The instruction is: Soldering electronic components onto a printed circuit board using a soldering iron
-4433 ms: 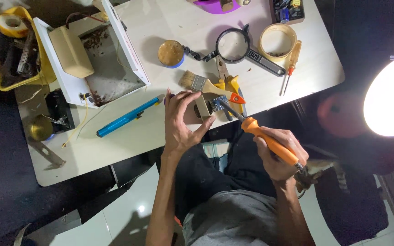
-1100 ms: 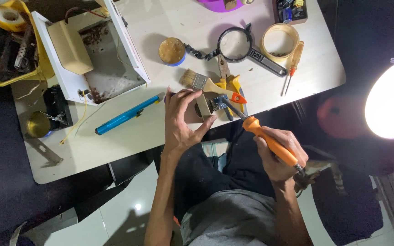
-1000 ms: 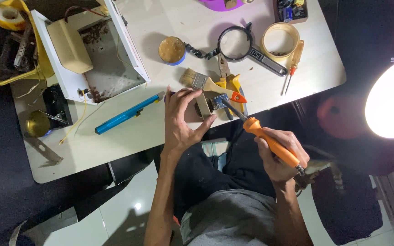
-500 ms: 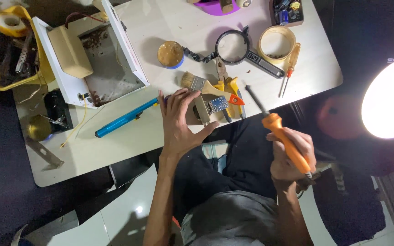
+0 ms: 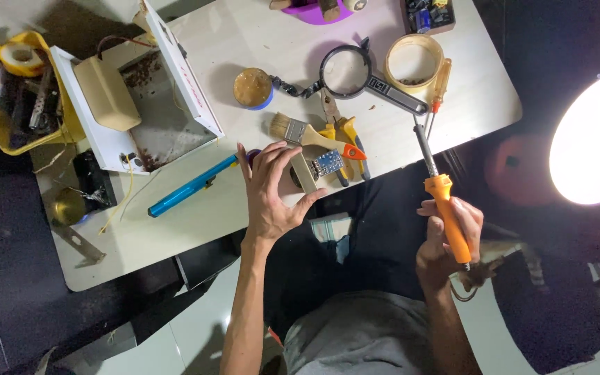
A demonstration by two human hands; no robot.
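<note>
L hand (image 5: 270, 198) gripped the small blue board (image 5: 328, 164); R hand (image 5: 449, 239) clenched the soldering iron (image 5: 441, 196), off right of board. Best kept steady.

the left hand (image 5: 270, 198) covers part of the small blue circuit board (image 5: 327, 164) and its wooden holder (image 5: 305, 173), so the grip there cannot be made out. the board's parts are too small to tell. the purple tray (image 5: 321, 12) and the dark parts box (image 5: 428, 14) are cut off by the top edge. the bright lamp (image 5: 592, 139) is blown out white. the soldering iron's (image 5: 442, 201) cord is lost behind the right hand (image 5: 446, 239).
</note>
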